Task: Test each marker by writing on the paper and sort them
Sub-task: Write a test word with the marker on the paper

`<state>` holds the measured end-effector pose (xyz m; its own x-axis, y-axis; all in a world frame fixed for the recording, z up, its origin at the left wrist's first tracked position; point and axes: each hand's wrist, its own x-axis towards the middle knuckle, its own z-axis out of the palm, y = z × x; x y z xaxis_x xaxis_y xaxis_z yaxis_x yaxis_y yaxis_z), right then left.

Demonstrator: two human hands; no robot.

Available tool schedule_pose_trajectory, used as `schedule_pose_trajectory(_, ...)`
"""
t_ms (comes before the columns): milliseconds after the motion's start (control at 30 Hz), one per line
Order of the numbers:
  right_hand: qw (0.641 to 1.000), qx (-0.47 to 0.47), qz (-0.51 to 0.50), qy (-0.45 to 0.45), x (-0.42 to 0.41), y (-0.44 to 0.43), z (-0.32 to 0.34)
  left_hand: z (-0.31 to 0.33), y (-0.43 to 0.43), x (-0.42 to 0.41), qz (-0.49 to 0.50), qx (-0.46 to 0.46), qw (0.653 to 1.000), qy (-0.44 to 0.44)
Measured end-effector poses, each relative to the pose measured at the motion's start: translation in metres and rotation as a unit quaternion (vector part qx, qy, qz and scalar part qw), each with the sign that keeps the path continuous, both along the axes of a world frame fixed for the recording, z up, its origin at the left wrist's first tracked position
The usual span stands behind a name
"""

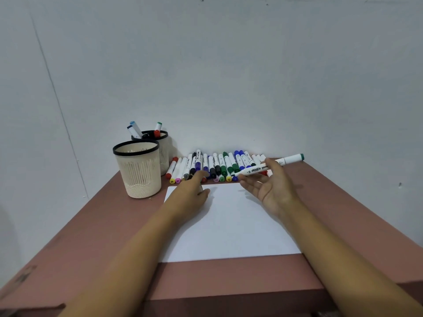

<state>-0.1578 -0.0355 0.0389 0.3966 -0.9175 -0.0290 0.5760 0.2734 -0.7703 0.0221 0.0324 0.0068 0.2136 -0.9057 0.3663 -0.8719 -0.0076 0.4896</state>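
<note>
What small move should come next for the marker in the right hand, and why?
Probably bring the left hand across to pull a cap off the green-capped marker held by the right hand: both its ends look capped, and the paper shows no marks yet.

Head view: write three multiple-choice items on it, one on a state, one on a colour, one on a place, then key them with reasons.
1. The paper is: A blank; B scribbled over; C crumpled.
2. The marker in the right hand has an end cap that is: A red; B yellow; C green.
3. The upright markers stand: A on the paper; B in the far cup; C in the right hand.

Key:
1 A, the sheet lies flat and bears no mark.
2 C, the cap at its outer end is green.
3 B, their tops stick out over that cup's black rim.
</note>
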Motion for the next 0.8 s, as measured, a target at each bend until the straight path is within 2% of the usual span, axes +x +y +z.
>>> schedule_pose_trajectory(100, 0.998, -0.034, -0.019, 0.042, -0.008, -0.002, 0.001, -0.001, 0.003, -0.001, 0.003, 0.018, 0.999, -0.033)
schedule_pose_trajectory(233, 0.984, -0.086, -0.048, 0.146, -0.025, -0.002, -0.001, -0.009, 0.002, 0.003, 0.001, 0.040, 0.997, -0.061)
schedule_pose_trajectory(467, 0.957, -0.137, -0.061, 0.249, -0.074, 0.010, -0.013, -0.011, -0.001, 0.004, 0.005, 0.074, 0.995, -0.067)
schedule_pose_trajectory(600, 0.930, -0.171, -0.109, 0.306, -0.089, 0.015, -0.020, -0.011, -0.002, 0.005, 0.005, 0.077, 0.995, -0.070)
schedule_pose_trajectory(733, 0.882, -0.209, -0.191, 0.376, -0.092, 0.017, -0.025, -0.011, -0.002, 0.006, 0.003, 0.076, 0.995, -0.069)
schedule_pose_trajectory(800, 0.880, -0.211, -0.194, 0.378, -0.092, 0.016, -0.027, -0.011, -0.002, 0.007, 0.004, 0.077, 0.995, -0.068)
